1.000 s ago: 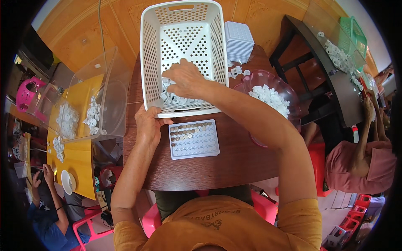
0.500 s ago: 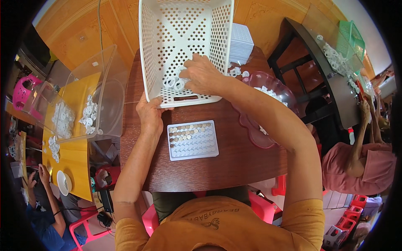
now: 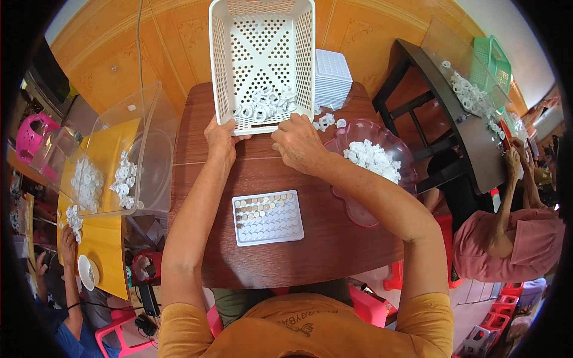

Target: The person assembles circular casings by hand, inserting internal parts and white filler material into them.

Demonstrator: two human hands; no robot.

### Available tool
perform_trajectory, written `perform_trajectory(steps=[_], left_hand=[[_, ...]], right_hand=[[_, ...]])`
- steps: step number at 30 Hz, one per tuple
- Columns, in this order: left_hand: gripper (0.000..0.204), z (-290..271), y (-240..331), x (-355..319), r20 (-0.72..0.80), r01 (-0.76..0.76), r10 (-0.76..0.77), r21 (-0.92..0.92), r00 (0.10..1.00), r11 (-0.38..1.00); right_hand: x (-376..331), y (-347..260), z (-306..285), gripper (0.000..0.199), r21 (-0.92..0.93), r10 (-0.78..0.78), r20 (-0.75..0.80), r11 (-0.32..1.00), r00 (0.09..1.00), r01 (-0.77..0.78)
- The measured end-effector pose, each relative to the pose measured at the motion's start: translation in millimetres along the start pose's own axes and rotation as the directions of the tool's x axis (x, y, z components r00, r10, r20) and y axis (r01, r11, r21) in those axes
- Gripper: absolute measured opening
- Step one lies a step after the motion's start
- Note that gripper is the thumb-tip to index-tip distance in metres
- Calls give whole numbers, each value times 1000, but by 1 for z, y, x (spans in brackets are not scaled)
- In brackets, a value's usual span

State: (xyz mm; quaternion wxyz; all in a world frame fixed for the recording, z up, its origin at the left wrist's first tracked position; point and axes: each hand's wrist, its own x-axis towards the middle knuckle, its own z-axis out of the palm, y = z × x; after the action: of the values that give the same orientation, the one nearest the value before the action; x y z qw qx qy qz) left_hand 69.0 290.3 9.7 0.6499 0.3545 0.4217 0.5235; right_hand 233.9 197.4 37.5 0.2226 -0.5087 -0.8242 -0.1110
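A white perforated plastic basket [image 3: 305, 65] is tilted toward me at the far side of the brown table. Small white plastic parts [image 3: 271, 105] are heaped along its near end. With its fingers round the near left corner, my left hand [image 3: 219, 142] grips the basket. My right hand [image 3: 298, 143] has curled fingers at the near right corner and appears to hold the rim; its fingertips are partly hidden. Closer to me lies a white tray [image 3: 271, 239] with molded pockets. Small round metallic discs [image 3: 261, 207] fill several pockets in its far rows.
At right, a translucent pink bowl [image 3: 363, 218] holds white pieces [image 3: 373, 161]. Behind it are loose white parts [image 3: 325, 122] and a stack of white trays [image 3: 333, 83]. A clear bin [image 3: 158, 143] stands at left. Other people work at both side tables.
My right hand has come out of the basket to its near right corner. The basket has tipped, and more white parts now lie at its near end. My left hand keeps its hold.
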Motion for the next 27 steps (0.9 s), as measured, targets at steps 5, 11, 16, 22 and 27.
perform_trajectory(steps=[5,11,16,22,27], left_hand=[[28,12,-6,14,-19,22,-21,28,1000,999],[27,5,-15,21,-8,62,-61,11,998,998],[25,-9,-2,10,54,38,-63,382,997,923],[18,-3,-13,12,11,-20,16,550,1000,835],[25,-4,-23,22,-58,-41,135,770,989,636]], right_hand=[[-2,9,6,10,38,80,51,996,996,-82],[-7,17,9,5,49,102,73,993,992,-105],[-6,24,3,3,116,118,-29,987,993,-114],[4,32,11,3,92,164,-122,984,979,-153],[6,40,20,4,-22,165,-44,986,985,-166]])
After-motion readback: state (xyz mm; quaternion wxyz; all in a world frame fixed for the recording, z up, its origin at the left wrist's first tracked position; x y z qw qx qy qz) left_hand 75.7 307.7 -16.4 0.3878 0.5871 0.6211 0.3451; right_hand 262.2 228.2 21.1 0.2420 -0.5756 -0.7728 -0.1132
